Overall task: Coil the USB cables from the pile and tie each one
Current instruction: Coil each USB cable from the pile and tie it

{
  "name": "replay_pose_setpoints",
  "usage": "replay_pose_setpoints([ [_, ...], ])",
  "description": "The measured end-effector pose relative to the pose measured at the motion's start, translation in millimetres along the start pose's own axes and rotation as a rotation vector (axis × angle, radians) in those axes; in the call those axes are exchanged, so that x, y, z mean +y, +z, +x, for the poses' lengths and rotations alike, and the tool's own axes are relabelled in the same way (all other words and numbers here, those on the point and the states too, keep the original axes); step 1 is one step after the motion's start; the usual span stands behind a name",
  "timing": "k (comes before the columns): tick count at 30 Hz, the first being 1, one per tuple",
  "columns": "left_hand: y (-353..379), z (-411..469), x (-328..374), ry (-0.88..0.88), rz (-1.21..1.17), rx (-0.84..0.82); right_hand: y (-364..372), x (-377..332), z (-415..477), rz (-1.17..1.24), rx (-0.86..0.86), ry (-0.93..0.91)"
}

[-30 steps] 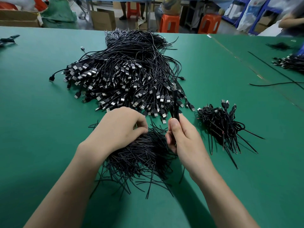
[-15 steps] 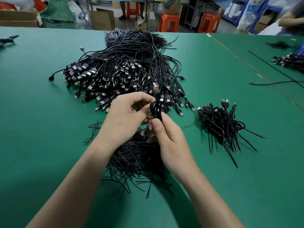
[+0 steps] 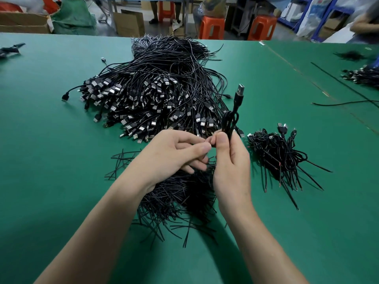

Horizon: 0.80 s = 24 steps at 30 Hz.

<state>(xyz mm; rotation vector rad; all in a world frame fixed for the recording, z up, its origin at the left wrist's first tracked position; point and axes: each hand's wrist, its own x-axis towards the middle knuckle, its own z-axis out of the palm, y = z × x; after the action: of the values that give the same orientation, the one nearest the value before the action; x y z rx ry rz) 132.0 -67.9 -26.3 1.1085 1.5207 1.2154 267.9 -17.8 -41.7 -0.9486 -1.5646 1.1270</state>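
Centrally, right hand (image 3: 231, 167) grips coiled cable (image 3: 230, 121); left hand (image 3: 170, 154) curled, hold unclear; tie heap (image 3: 178, 197) beneath, cable pile (image 3: 153, 95) behind.

Beyond the green table (image 3: 51, 160) stand orange stools (image 3: 212, 27), a cardboard box (image 3: 129, 23) and a green sack (image 3: 71, 19)

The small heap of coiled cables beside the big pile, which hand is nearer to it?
Right. The right hand, gripping a coiled cable, is just left of the small heap, not touching it. The left hand sits farther left, beyond the right hand.
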Motion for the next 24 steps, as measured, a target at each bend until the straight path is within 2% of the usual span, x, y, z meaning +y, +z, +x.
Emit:
replay_pose_setpoints([
  [5, 9.1, 0.0, 0.1, -0.028, -0.169, 0.044, -0.4, -3.2, -0.1, -0.076, -0.024, -0.033],
  [9, -1.3, 0.4, 1.3, 0.036, -0.082, 0.177, -15.1, -4.2, 6.2, -0.204, 0.051, -0.087],
  [12, -7.1, 0.4, 2.9, 0.080, -0.070, 0.227, -22.9, -8.0, 5.9, -0.249, -0.048, -0.124],
  [15, -2.2, -1.5, 5.9, 0.098, -0.082, 0.189, -18.9, -11.5, -1.7, -0.415, -0.193, -0.166],
  [18, -1.3, -3.9, 8.8, 0.101, -0.111, 0.145, -17.4, -13.5, -2.7, -0.543, -0.220, -0.228],
  [24, -6.7, -5.7, 12.7, 0.040, -0.344, -0.015, -22.3, -18.6, 2.3, -0.524, -0.262, -0.164],
])
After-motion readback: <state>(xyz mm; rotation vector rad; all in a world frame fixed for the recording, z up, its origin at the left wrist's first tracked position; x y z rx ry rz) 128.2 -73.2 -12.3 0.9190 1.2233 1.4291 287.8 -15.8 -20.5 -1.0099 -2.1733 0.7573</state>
